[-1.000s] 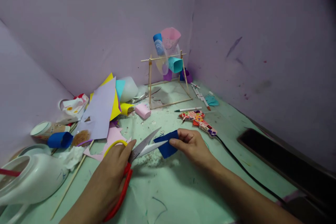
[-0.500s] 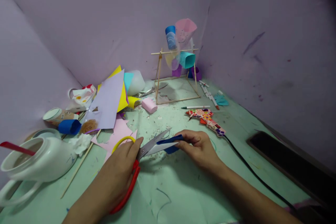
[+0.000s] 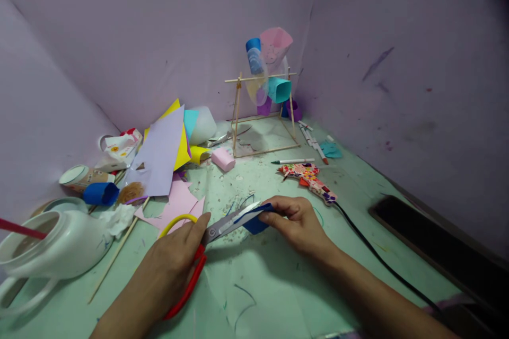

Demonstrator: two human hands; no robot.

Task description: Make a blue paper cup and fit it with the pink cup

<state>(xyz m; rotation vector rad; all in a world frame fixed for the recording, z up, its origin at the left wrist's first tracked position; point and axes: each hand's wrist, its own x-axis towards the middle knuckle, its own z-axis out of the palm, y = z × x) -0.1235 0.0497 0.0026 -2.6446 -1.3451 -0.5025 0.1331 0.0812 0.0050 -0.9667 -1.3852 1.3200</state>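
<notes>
My left hand [image 3: 175, 254] is closed round the red and yellow handles of a pair of scissors [image 3: 226, 226]. Their blades point right and lie nearly closed along a dark blue piece of paper [image 3: 256, 225]. Between thumb and fingers, my right hand [image 3: 296, 222] pinches that blue paper by its far right end, above the table. Below and beyond the blades, small scraps lie on the green tabletop. Left of the scissors is a cut pink paper sheet [image 3: 181, 204].
A stick frame [image 3: 236, 116] holding a wheel with coloured paper cups stands at the back. A floral glue gun [image 3: 308, 180] with a black cord, several markers [image 3: 314, 143] and a dark phone-like slab [image 3: 429, 249] lie right. At left are a white pitcher [image 3: 75, 249] and paper sheets [image 3: 159, 153].
The scissor blades have closed from wide apart to nearly together on the blue paper. The whole view has shifted slightly, so things sit a little further left.
</notes>
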